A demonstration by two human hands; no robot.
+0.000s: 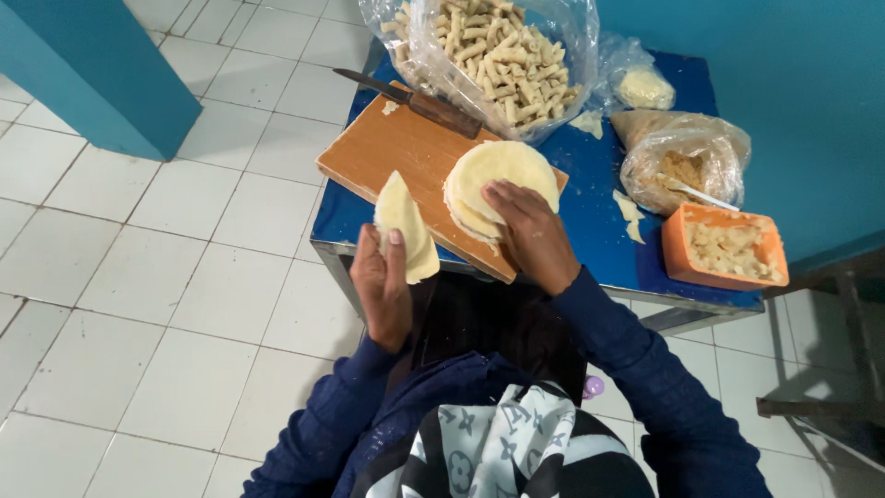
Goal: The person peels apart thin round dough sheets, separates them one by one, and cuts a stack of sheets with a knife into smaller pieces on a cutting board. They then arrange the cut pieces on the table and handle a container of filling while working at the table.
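The left hand [383, 286] is pinching a pale folded dough round [406, 228] while the right hand [530, 231] is pressing flat on the stack of pale dough rounds [502, 180] lying on the wooden cutting board [396, 148], beyond which a clear plastic bag [493, 51] is holding rolled pastries, and an orange rectangular tub [724, 244] is holding filling.

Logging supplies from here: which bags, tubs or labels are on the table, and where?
Large clear bag: table's far edge, full of pale rolled pieces.
Small clear bag: far right corner, pale contents.
Open clear bag: right side, brownish filling, white spoon.
Orange tub: near right corner, rectangular.
Labels, screens: none visible.
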